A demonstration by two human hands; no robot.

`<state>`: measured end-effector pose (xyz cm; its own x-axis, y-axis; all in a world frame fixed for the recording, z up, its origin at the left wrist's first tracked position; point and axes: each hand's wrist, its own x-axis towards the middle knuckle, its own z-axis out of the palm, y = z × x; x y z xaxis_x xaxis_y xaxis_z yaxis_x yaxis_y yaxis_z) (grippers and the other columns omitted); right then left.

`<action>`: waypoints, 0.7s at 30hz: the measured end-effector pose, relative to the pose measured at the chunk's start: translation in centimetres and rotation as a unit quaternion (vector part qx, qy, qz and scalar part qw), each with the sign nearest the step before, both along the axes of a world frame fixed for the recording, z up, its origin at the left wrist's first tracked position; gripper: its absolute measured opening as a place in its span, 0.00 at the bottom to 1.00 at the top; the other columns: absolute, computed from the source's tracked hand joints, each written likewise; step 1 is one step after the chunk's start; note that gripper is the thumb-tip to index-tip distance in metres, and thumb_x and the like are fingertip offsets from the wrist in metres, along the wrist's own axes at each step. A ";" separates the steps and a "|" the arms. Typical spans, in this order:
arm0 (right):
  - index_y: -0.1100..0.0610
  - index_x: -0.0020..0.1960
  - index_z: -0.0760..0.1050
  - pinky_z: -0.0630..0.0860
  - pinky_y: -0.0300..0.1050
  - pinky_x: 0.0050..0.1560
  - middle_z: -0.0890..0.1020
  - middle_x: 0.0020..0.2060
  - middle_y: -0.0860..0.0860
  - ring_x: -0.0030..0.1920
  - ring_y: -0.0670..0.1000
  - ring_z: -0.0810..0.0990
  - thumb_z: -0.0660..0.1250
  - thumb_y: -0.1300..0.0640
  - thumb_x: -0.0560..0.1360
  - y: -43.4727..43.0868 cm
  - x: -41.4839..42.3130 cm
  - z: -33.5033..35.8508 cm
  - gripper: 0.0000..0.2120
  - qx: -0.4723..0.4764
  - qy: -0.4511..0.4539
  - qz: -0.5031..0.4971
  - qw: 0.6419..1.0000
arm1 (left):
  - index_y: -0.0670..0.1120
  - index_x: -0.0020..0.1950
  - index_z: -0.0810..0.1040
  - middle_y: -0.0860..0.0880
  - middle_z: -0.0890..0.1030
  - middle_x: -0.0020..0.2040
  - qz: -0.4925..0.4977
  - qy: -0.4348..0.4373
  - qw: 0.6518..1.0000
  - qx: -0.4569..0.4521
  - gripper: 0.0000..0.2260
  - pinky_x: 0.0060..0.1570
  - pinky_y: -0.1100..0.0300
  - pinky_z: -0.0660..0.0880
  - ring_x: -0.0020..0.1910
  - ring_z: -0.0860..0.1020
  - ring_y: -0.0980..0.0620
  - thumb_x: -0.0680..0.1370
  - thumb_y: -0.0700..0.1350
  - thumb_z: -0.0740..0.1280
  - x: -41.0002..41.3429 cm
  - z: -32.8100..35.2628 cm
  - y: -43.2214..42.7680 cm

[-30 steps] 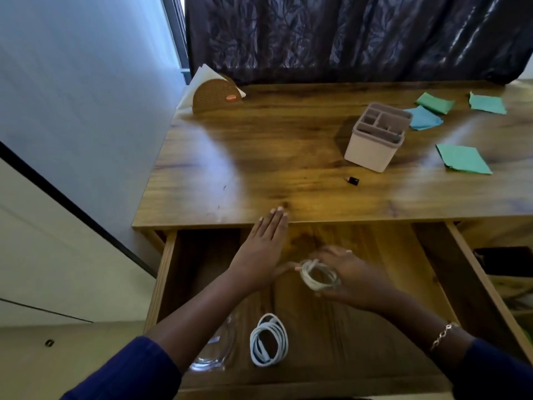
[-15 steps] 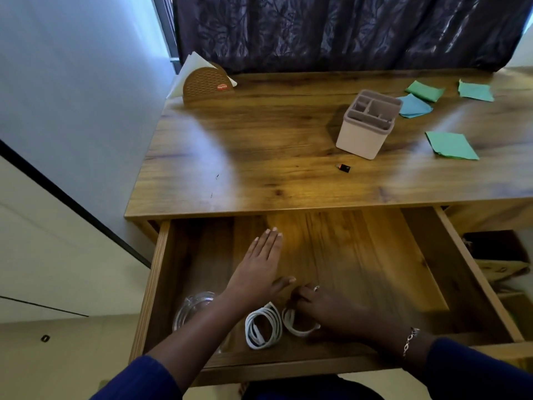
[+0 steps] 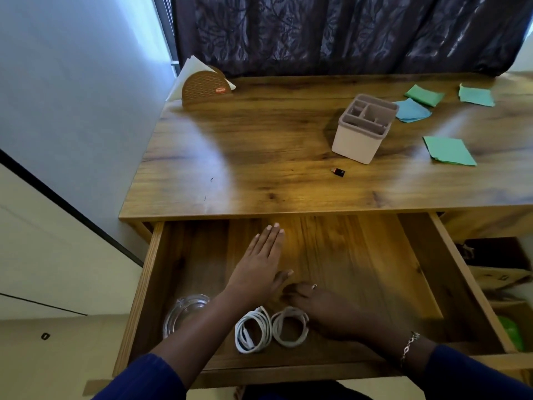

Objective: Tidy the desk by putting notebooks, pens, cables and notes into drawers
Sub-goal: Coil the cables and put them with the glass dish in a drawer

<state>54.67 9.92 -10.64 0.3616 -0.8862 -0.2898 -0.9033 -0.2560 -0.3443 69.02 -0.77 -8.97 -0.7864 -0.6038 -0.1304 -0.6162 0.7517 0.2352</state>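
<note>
You have a single view, the wide-angle camera on your head. It looks forward and steeply down from just above the near edge of the open drawer (image 3: 360, 255), close enough that the drawer fills the lower part of the frame. Beyond the drawer it takes in the whole depth of the desk top (image 3: 259, 157) up to the curtain (image 3: 317, 33), and left of the drawer a stretch of wall (image 3: 72, 96). With no second view, nothing is shared.

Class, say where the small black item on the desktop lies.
Head view: the small black item lies right of centre on the desktop, just in front of the white organiser, towards the desk's front edge.
</note>
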 end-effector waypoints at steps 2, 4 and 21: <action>0.53 0.73 0.59 0.61 0.40 0.67 0.62 0.72 0.51 0.70 0.50 0.63 0.58 0.61 0.78 -0.2 -1.1 1.8 0.24 -0.028 -0.035 -0.062 0.997 | 0.45 0.73 0.32 0.47 0.34 0.75 0.001 0.022 1.000 -0.015 0.34 0.73 0.58 0.35 0.72 0.31 0.53 0.75 0.63 0.40 -0.8 0.1 -0.2; 0.53 0.72 0.63 0.63 0.36 0.63 0.68 0.69 0.50 0.67 0.49 0.67 0.61 0.61 0.77 -0.8 -2.8 3.3 0.24 -0.091 -0.049 -0.099 0.990 | 0.46 0.70 0.31 0.49 0.32 0.72 0.007 0.043 0.999 -0.031 0.34 0.72 0.58 0.33 0.72 0.31 0.52 0.71 0.64 0.34 -1.9 0.4 -0.7; 0.52 0.65 0.72 0.73 0.47 0.56 0.76 0.62 0.53 0.60 0.54 0.75 0.63 0.62 0.76 -14.2 -14.6 7.8 0.19 -0.170 0.015 -0.324 0.931 | 0.42 0.75 0.37 0.44 0.37 0.76 0.043 0.017 0.998 -0.035 0.39 0.71 0.57 0.35 0.75 0.36 0.49 0.77 0.64 0.52 -9.4 3.4 -4.7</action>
<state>40.03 -4.24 -2.88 -0.2842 -0.9577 0.0452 -0.9136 0.2563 -0.3156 59.61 -5.44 -5.59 -0.7341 -0.6764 -0.0601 -0.6722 0.7114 0.2051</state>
